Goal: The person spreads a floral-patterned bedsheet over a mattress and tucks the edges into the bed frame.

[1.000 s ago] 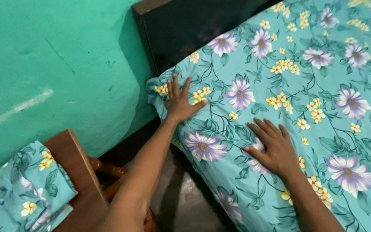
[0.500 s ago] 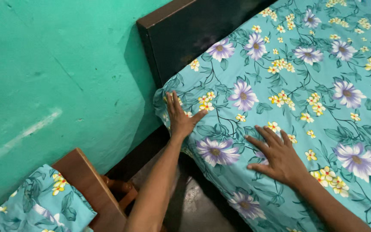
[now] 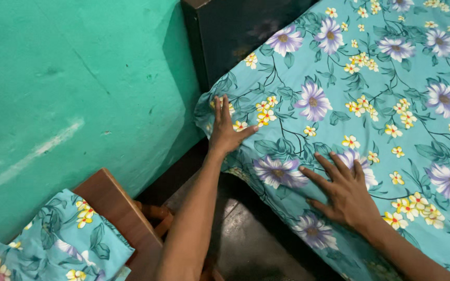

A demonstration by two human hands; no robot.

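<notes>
A teal bedsheet with purple and yellow flowers covers the mattress across the right of the view. My left hand lies flat, fingers spread, on the sheet's near corner beside the dark headboard. My right hand presses palm-down, fingers apart, on the sheet close to the mattress's side edge. Neither hand grips anything.
A green painted wall fills the left. A wooden chair stands at the lower left with a folded cloth of the same floral print on it. Dark shiny floor shows between chair and bed.
Both hands stay flat on the sheet; the right hand has slid a little toward the mattress's side edge. The view has shifted, so the bed corner sits further right in the picture.
</notes>
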